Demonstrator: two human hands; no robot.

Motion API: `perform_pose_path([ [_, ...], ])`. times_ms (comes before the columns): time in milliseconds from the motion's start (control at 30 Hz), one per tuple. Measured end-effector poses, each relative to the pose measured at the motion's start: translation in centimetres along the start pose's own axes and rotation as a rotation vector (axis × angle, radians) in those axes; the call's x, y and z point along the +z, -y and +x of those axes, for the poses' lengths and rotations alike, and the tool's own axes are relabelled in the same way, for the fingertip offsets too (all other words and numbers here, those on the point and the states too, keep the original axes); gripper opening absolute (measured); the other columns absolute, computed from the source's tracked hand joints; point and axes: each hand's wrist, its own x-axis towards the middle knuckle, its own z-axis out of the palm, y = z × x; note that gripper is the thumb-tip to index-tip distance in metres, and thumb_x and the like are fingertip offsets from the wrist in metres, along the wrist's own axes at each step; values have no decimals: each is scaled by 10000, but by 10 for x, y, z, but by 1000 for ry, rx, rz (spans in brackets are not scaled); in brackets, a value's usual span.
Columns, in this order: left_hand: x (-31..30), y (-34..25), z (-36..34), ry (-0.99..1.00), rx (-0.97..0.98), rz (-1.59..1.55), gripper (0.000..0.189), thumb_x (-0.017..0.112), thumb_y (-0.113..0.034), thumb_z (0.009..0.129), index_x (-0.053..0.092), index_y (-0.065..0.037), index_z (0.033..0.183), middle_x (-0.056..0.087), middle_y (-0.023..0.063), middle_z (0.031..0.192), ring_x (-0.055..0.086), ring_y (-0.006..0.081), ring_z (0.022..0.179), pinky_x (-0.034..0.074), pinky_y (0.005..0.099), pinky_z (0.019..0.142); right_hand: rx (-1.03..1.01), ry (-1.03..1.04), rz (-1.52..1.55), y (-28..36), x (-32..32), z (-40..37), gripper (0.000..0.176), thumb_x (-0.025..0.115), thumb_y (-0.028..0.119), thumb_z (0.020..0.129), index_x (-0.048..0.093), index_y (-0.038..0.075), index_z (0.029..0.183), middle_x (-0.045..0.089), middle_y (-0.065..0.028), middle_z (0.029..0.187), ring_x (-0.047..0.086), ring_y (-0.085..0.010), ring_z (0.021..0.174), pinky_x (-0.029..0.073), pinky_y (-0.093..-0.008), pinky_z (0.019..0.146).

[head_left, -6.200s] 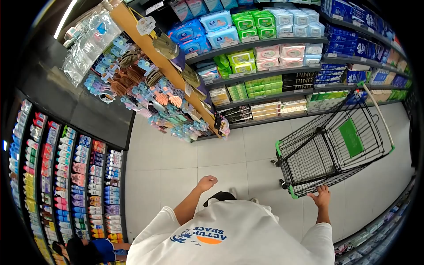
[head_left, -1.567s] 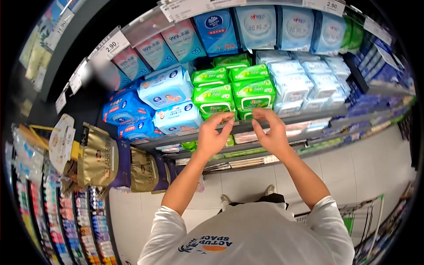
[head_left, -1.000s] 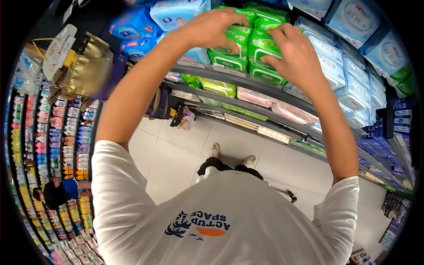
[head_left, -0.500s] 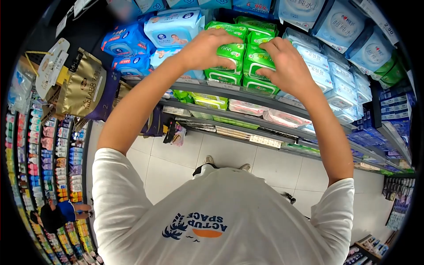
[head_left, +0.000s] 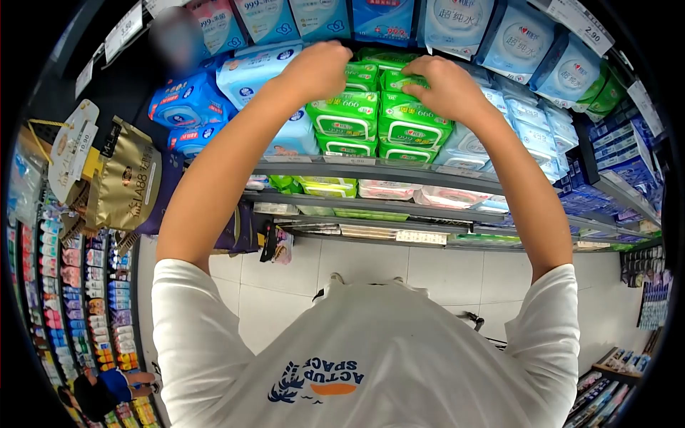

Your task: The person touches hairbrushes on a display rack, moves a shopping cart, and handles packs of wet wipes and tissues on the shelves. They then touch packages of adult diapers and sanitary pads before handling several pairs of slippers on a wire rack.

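Note:
Two stacks of green wipes packs (head_left: pixel 414 118) stand side by side on the shelf, with further green packs (head_left: pixel 362 76) behind them. My left hand (head_left: pixel 325 70) is at the left side of the rear packs, its fingers curled in; what they hold, if anything, is hidden. Over the rear right pack, my right hand (head_left: pixel 442 82) has its thumb and fingers apart, the tips touching or just above the green wrapping. Light-blue wipes packs (head_left: pixel 257 70) lie beneath and left of my left forearm. Pale-blue packs (head_left: pixel 517 114) are stacked right of my right hand.
A dark shelf edge (head_left: pixel 357 161) with price labels runs across the front. Blue packs (head_left: pixel 187 100) sit at left, near hanging gold bags (head_left: pixel 125 175). Upright blue packs (head_left: pixel 457 25) line the back. Lower shelves hold pink packs (head_left: pixel 385 189). A person (head_left: pixel 107 392) is in the left aisle.
Both hands have moved from the front green packs back toward the rear ones, uncovering the front stacks. The left fingers have curled in. The view has tilted upward slightly.

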Motion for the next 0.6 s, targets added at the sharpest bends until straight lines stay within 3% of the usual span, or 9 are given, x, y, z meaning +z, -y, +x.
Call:
perform_pose_path([
  [33,-2,-2,7,265,-106,108,448,696,-191,810,599,-30,1216,613,196,1186,572,349,1124,460,419,965,-1,-7,-6,0,-3,4,356,677,243,832,670,26,1114,662,-182,1092,618,-338,1045,482,-422,918],
  [67,-3,-3,9,287,-146,52,478,716,-154,788,582,-19,1226,610,196,1197,569,348,1134,461,425,972,30,48,20,1,-6,6,354,688,246,821,678,34,1105,670,-183,1070,629,-335,1024,488,-418,909],
  [200,2,5,18,222,-48,32,395,629,-18,773,609,-29,1167,637,213,1114,610,357,1060,507,423,890,80,145,92,-8,-5,14,387,736,279,779,699,58,1094,684,-189,1033,653,-328,976,506,-396,882],
  [267,-2,9,21,285,-50,-4,518,734,-117,772,577,-82,1264,626,183,1167,594,328,1102,489,410,926,82,172,122,-13,-6,18,399,744,287,772,699,58,1096,683,-189,1041,654,-326,978,507,-392,880],
  [367,-5,13,21,283,-34,-33,585,808,-193,719,590,-104,1254,637,171,1152,610,321,1058,491,397,898,77,183,159,-17,-1,17,399,746,295,773,703,59,1092,682,-184,1056,653,-323,985,507,-390,882],
  [600,-16,12,23,335,-34,-59,579,815,-174,704,614,-102,1242,648,172,1143,620,320,1041,496,394,886,70,129,151,-12,1,12,379,728,282,790,701,60,1097,680,-181,1066,648,-332,993,504,-396,890],
])
